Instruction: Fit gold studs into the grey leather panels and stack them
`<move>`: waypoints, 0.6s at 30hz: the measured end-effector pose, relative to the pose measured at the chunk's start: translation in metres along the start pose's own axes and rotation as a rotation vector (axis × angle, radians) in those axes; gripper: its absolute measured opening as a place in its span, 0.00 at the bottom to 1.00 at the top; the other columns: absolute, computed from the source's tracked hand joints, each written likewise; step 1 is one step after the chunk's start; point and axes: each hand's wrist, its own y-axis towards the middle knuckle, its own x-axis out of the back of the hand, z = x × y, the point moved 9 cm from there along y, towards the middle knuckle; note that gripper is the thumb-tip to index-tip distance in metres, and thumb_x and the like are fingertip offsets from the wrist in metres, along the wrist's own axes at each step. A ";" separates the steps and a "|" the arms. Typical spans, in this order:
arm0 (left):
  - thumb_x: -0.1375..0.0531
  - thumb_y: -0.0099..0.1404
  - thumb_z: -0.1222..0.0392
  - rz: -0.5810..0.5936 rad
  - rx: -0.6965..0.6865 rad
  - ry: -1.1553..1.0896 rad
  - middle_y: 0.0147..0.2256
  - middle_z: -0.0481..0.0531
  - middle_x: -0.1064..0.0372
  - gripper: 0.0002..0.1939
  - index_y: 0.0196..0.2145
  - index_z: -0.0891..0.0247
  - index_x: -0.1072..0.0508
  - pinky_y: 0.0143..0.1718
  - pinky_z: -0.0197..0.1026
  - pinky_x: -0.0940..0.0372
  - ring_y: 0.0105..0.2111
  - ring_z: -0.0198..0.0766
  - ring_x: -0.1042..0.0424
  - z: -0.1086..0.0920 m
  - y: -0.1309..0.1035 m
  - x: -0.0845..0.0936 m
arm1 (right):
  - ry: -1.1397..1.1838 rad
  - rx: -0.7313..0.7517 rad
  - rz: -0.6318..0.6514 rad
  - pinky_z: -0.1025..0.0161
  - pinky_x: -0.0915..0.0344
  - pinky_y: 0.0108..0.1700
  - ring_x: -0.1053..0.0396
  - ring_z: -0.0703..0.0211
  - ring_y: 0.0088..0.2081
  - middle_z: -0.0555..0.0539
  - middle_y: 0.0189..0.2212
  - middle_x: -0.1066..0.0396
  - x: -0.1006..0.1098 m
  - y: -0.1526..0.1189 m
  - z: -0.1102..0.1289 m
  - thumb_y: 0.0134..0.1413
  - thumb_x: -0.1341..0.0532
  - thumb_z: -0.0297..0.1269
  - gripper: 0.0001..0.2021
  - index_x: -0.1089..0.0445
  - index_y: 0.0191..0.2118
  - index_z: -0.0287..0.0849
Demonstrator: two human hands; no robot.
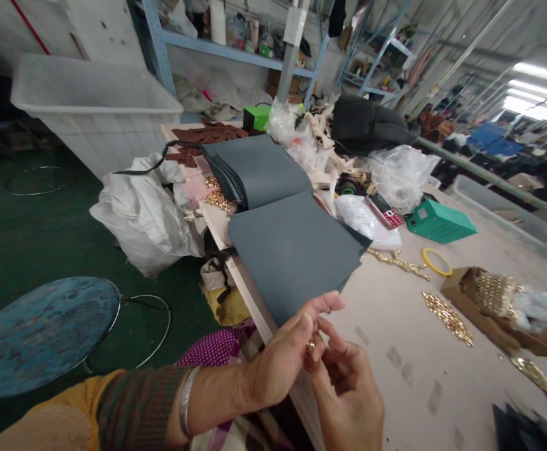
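My left hand (281, 358), with a silver bangle on its wrist, is raised over the near edge of the table. Between its thumb and fingers sits a small gold metal piece (311, 346). My right hand (348, 394) meets it there, thumb and fingers pinched on the same piece, whose exact kind is too small to make out. Just beyond my fingers lie dark grey sheets (296, 250), stacked flat. Behind them is a folded-over pile of similar sheets (264, 169).
Gold chains (448, 318) lie at right beside a cardboard box (503, 338) holding more chain. Further back are a yellow ring (437, 262), a green box (440, 221) and a red phone (384, 210). A round stool (42, 335) and white sack (144, 213) stand left.
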 end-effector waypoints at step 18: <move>0.47 0.66 0.36 -0.328 -0.165 -0.216 0.42 0.59 0.30 0.32 0.52 0.67 0.29 0.25 0.33 0.48 0.24 0.29 0.42 -0.072 0.001 0.061 | -0.085 0.261 0.293 0.70 0.29 0.35 0.24 0.61 0.34 0.48 0.34 0.23 -0.085 0.044 0.049 0.60 0.43 0.38 0.10 0.27 0.41 0.42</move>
